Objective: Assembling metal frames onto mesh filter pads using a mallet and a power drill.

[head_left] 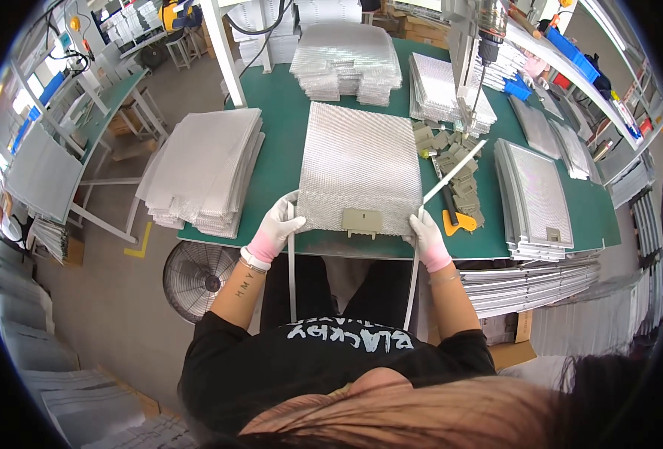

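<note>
A silver metal mesh panel (360, 153) lies flat on the green table in front of me, its near edge toward my body. An olive-grey latch plate (362, 220) sits at the middle of that near edge. My left hand (274, 228), in a white and pink glove, is closed at the panel's near left corner, thumb on top. A thin white frame strip (292, 277) runs down from it toward my lap. At the near right corner my gloved right hand (428, 238) is closed on the panel and another frame strip (413, 288). A further strip length (453, 176) slants up and right from that hand.
Mesh stacks stand at left (208, 165), back (346, 60) and back right (447, 90). Framed mesh panels (533, 194) are piled at right. Loose latch plates (462, 183) and an orange-handled tool (458, 221) lie beside my panel. A drill (488, 45) hangs overhead; a floor fan (204, 280) stands below left.
</note>
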A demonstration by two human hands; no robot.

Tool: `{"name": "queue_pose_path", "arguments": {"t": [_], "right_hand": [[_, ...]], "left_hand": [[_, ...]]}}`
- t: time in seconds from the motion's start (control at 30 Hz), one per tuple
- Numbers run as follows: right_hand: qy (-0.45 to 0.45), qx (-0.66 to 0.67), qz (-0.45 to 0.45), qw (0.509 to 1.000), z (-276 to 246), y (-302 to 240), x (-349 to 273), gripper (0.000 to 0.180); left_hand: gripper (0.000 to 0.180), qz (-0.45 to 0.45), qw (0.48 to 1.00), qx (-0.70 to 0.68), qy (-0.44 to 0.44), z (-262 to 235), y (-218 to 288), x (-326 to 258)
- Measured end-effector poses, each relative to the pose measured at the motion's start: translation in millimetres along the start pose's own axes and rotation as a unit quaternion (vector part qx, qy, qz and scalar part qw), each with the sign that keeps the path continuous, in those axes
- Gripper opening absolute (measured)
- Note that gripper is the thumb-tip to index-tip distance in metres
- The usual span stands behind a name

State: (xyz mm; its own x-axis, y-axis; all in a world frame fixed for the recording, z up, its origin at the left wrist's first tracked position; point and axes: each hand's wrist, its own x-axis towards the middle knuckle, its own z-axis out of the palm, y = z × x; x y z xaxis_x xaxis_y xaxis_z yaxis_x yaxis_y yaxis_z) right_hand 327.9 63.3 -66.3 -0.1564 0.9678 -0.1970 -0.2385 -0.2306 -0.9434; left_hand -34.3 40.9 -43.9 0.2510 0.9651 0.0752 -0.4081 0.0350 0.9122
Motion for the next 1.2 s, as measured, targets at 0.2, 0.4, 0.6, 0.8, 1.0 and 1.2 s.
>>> {"name": "queue_pose_path", "arguments": {"t": [0.2,0.4,0.6,0.8,1.0,1.2], "right_hand": [[0.025,-0.057,-0.076,0.995,15,-25,-27,0.028],[0.007,-0.081,-0.191,0.978,35,-30,-54,0.029],[-0.011,-0.257,-0.271,0.928,69,-44,-77,0.044],[0.002,-0.219,-0.47,0.855,89,-125,-48,0.018],[0.1,-0.126,-0.463,0.872,87,-156,-6,0.028],[0.198,-0.201,-0.497,0.821,74,-137,7,0.034]], "left_hand": [[0.061,0.088,0.983,0.139,0.081,38,11,-7],[0.062,0.166,0.963,0.19,0.093,43,40,-37],[0.027,0.245,0.887,0.324,0.221,30,53,-99],[0.027,0.331,0.918,0.152,0.157,61,117,-48],[0.029,0.276,0.941,0.168,0.1,51,148,44],[0.028,0.355,0.915,0.149,0.118,52,112,64]]}}
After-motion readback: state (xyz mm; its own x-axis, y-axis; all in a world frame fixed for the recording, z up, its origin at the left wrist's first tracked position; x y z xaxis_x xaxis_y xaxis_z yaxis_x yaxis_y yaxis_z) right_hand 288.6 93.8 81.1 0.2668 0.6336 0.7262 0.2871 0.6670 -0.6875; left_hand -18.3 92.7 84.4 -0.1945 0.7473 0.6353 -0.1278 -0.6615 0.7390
